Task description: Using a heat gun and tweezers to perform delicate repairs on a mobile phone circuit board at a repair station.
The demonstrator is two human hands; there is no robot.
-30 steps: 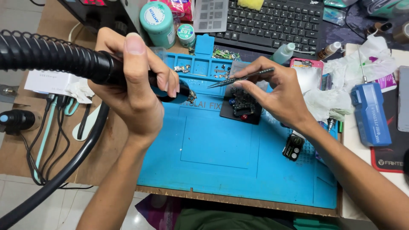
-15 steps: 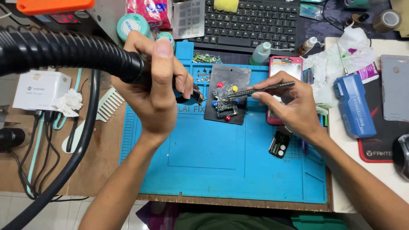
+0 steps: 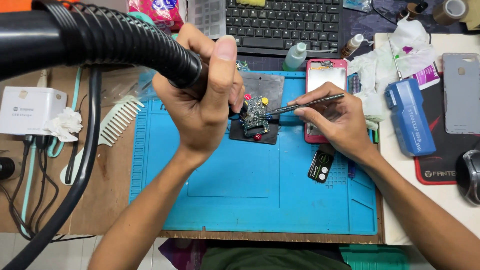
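My left hand grips the handle of a hot-air tool with a thick black ribbed hose, its nozzle end hidden behind my fingers just left of a small green circuit board. The board lies on a dark holder plate on the blue work mat. My right hand holds metal tweezers whose tips touch the board's right side.
A pink phone frame lies under my right hand. A black keyboard, small bottles, a blue tool case, a grey phone cover, a white charger box, a comb and cables surround the mat.
The view has shifted so the board sits nearer the middle. Both hands stay at the board; the tweezers' tips now rest on its right edge.
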